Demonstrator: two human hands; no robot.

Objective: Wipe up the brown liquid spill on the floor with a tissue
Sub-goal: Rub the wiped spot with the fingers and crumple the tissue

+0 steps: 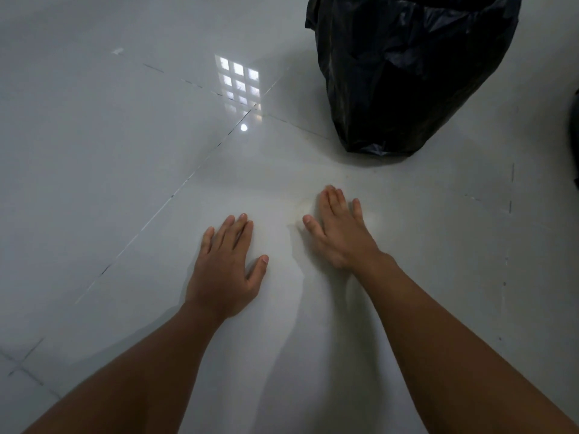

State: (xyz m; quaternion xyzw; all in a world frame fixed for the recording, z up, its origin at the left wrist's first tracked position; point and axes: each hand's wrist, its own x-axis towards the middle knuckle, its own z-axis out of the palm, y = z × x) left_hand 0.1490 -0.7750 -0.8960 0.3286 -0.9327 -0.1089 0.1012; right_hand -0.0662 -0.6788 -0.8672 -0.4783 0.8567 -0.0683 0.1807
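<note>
Both my hands are stretched out over the glossy white tiled floor (125,170), palms down, fingers straight. My left hand (227,267) is flat just above or on the tile and holds nothing. My right hand (340,231) is a little blurred, fingers extended, also holding nothing. A faint yellowish-brown smear (302,206) shows on the tile just left of my right hand's fingers. No tissue is in view.
A bin lined with a black plastic bag (404,73) stands on the floor at the upper right, beyond my right hand. A dark object (576,136) is cut off at the right edge. Window light reflects off the tiles at the upper centre.
</note>
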